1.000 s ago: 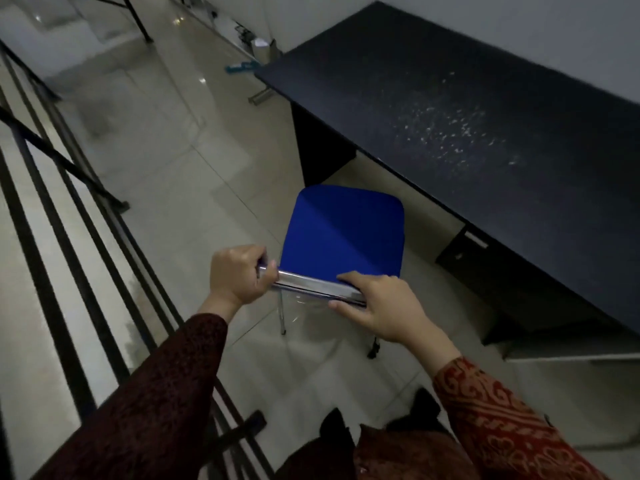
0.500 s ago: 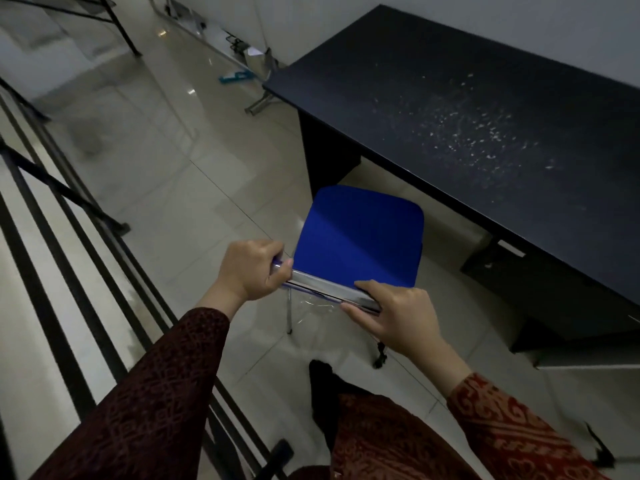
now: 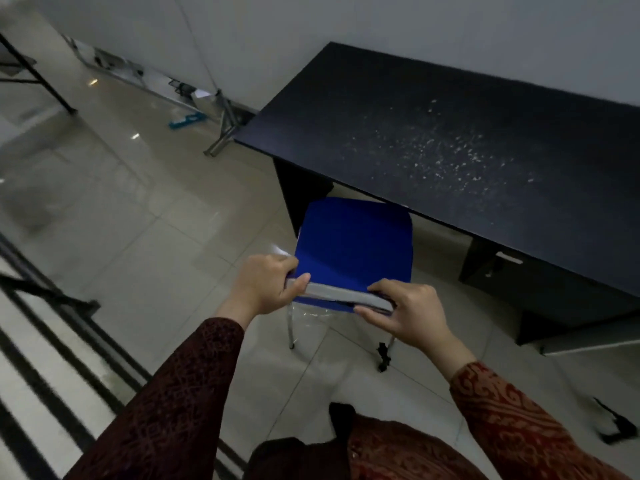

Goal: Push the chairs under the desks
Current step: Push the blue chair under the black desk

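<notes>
A blue chair [image 3: 353, 247] with chrome legs stands in front of a black desk [image 3: 433, 157] that is set against the white wall. The front edge of its seat just meets the desk's front edge, near the desk's left side panel. My left hand [image 3: 266, 289] grips the left end of the chair's backrest top. My right hand [image 3: 408, 313] grips the right end of the same edge. Both arms are in dark red patterned sleeves.
A drawer unit [image 3: 512, 278] sits under the desk's right part. A black railing [image 3: 52, 296] runs along the left. Metal stand legs [image 3: 221, 133] and a blue object [image 3: 185, 120] lie on the tiled floor beyond the desk. A small black object [image 3: 616, 427] lies at lower right.
The chair has moved forward toward the desk with both hands on its backrest. Its seat front now reaches the desk edge. I have stepped closer.
</notes>
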Tool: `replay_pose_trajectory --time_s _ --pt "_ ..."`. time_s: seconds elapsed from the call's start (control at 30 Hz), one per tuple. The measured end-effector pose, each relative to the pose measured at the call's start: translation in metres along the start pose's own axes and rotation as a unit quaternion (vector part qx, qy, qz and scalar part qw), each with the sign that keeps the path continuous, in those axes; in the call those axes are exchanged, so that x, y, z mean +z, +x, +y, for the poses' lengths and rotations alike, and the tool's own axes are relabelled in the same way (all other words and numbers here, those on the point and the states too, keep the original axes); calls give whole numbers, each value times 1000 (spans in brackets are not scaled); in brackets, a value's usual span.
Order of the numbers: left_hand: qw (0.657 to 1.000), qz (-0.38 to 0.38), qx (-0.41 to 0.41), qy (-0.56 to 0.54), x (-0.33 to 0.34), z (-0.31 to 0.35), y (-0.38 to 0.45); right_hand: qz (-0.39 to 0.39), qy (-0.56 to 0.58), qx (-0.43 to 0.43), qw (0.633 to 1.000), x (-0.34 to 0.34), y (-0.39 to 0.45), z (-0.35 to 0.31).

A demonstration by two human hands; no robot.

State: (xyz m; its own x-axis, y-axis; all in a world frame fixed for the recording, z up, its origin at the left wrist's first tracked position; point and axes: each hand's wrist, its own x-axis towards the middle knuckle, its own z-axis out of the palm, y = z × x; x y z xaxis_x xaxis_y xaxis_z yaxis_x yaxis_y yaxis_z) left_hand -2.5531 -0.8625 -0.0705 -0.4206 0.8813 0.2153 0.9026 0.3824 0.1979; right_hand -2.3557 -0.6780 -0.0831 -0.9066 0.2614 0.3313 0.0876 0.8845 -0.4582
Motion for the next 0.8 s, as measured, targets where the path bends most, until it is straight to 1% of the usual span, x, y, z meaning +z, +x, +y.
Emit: replay_pose_trajectory --time_s 0.13,0.23,0.33,0.5,0.6,0.8 --pt "999 -16 47 -15 -6 -30 15 -45 -21 68 996 11 22 -14" --pt "997 -5 71 -22 -6 -50 27 -97 -46 113 988 20 40 -21" --pt "995 -16 93 -31 -5 -71 41 -119 -60 166 977 28 52 -29" --pt "981 -43 174 -69 -3 -99 54 -86 -64 238 965 38 63 -47" --pt "976 -25 204 -71 1 -107 48 -72 -76 260 960 45 64 -55" --pt "963 0 257 -80 -1 -135 51 1 -102 274 956 71 68 -70"
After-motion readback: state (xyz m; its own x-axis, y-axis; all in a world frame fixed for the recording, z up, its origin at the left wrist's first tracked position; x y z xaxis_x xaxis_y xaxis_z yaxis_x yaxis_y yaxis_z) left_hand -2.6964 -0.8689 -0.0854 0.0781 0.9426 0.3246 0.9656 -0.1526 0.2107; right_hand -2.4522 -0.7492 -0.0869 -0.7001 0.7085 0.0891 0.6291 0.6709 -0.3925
